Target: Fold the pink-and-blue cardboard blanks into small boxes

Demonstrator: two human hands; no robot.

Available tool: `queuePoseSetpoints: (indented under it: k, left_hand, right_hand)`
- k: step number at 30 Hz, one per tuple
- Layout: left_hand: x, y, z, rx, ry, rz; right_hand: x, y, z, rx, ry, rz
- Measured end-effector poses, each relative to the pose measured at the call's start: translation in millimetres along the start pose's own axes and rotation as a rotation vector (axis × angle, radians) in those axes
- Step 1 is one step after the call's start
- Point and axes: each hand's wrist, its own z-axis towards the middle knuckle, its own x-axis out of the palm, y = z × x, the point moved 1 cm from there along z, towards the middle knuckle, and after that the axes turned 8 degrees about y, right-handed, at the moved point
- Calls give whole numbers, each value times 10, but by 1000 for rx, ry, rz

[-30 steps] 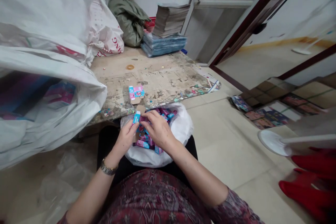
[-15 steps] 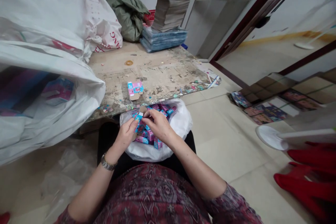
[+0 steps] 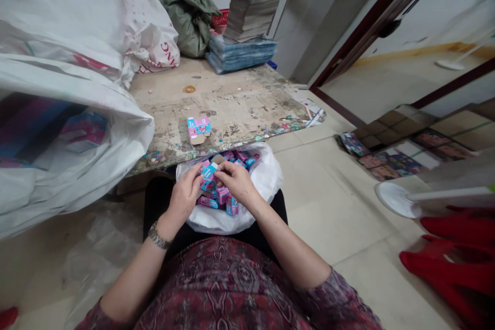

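Between both hands, over the bag on my lap, is a small blue and pink carton (image 3: 209,175) with a brown flap standing up at its top end. My left hand (image 3: 186,188) is closed on the carton's left side. The fingers of my right hand (image 3: 235,180) pinch its upper right edge. Under it, a white plastic bag (image 3: 266,178) holds several folded small boxes (image 3: 232,205) in pink, purple and blue. A flattened carton (image 3: 199,128) of the same print lies on the table's near edge, its brown flaps toward me.
The worn, stained table (image 3: 247,98) carries a stack of grey sheets (image 3: 253,13) on blue wrapped packs (image 3: 242,54), beside a green sack (image 3: 185,18). A large white bag (image 3: 127,165) with more cartons bulges at left. Bundled boxes (image 3: 402,160) and red chairs (image 3: 456,263) stand at right.
The carton has turned so its printed blue face shows more toward me. My right fingers have shifted from above its top end to its right edge.
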Motion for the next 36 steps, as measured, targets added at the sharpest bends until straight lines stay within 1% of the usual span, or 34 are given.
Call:
queuePoseSetpoints:
  k: [2, 4, 8, 10, 12, 15, 18, 20, 22, 24, 25, 27, 30, 33, 36]
  left_hand:
    - [17, -30, -25, 22, 18, 65]
    - [54, -47, -49, 22, 24, 86]
    - [160, -32, -74, -5, -14, 64]
    - [206, -11, -73, -30, -24, 37]
    - [234, 1, -67, -54, -11, 25]
    - [248, -7, -54, -93, 48, -22]
    - [243, -12, -37, -175, 68, -207]
    - [243, -1, -22, -241, 28, -388]
    - [249, 10, -7, -282, -33, -560]
    - [259, 9, 4, -307, -82, -692]
    - [265, 2, 6, -315, -98, -742]
    - [281, -18, 3, -326, -112, -800]
    - [298, -48, -17, -309, -96, -786]
    - [282, -72, -38, -282, -42, -713]
    - [232, -99, -44, -259, 43, -640]
  right_hand:
    - [3, -22, 7, -3, -37, 50]
    - [9, -39, 13, -16, -49, 87]
    - [14, -50, -8, -46, -56, 80]
    - [17, -42, -39, -55, -39, 77]
    - [30, -27, -76, -68, -11, 69]
    - [68, -2, -125, -114, 1, 27]
    - [101, 10, -144, -191, -34, 31]
    - [94, 6, -144, -270, -134, 8]
    - [66, -16, -143, -321, -269, -32]
    - [36, -57, -143, -299, -353, -19]
    - [28, -81, -145, -271, -359, 13]
    - [32, -122, -155, -214, -303, 78]
    - [63, -150, -180, -155, -172, 123]
    - [55, -141, -193, -119, -134, 143]
    - [3, -121, -179, -105, -106, 168]
